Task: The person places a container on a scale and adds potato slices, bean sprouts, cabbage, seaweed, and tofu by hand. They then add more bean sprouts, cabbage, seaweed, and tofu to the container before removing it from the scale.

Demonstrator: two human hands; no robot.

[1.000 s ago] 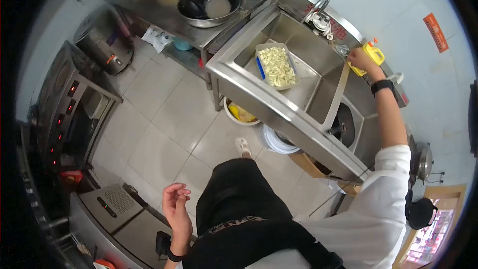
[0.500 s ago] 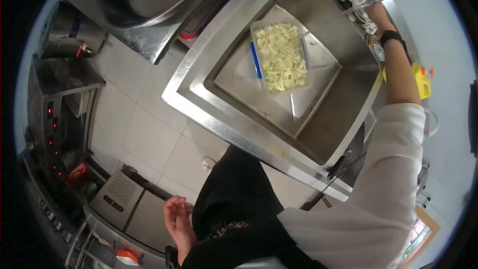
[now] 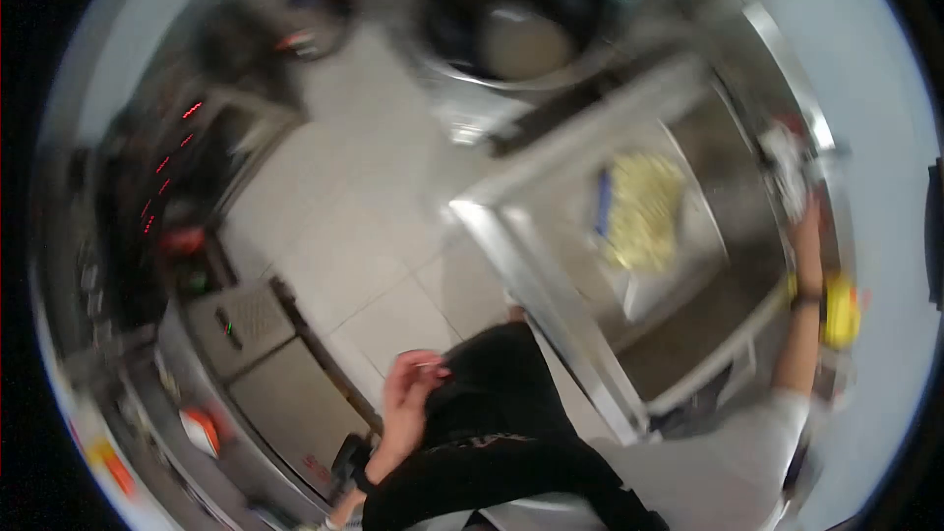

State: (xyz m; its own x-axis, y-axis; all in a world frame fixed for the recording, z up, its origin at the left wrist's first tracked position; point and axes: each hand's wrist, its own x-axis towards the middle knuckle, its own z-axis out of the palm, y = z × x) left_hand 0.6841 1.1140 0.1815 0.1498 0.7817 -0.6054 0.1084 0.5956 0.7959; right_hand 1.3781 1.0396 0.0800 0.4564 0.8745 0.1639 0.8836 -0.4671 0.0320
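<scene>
My left hand (image 3: 408, 398) hangs beside the black apron (image 3: 501, 388), its fingers loosely curled with a gap at the thumb; nothing shows in it. At the sink's far right rim my right hand (image 3: 808, 226) reaches up by a white object (image 3: 785, 162), too blurred to name. Motion smears the fingers, so their grip does not show. Inside the steel sink (image 3: 669, 369) lies a clear container with a blue clip (image 3: 603, 202), filled with chopped pale-green leaves (image 3: 644, 211), apparently cabbage.
A large dark metal pan (image 3: 462, 15) stands on the counter beyond the sink. A yellow bottle (image 3: 841, 310) is near my right wrist. Steel appliances with red indicator lights (image 3: 162, 167) line the left side, above the tiled floor (image 3: 383, 187).
The view has swung left, shifting the sink and container right and down in the picture. Water ran from the tap into the container before; no stream can be made out in the blur now.
</scene>
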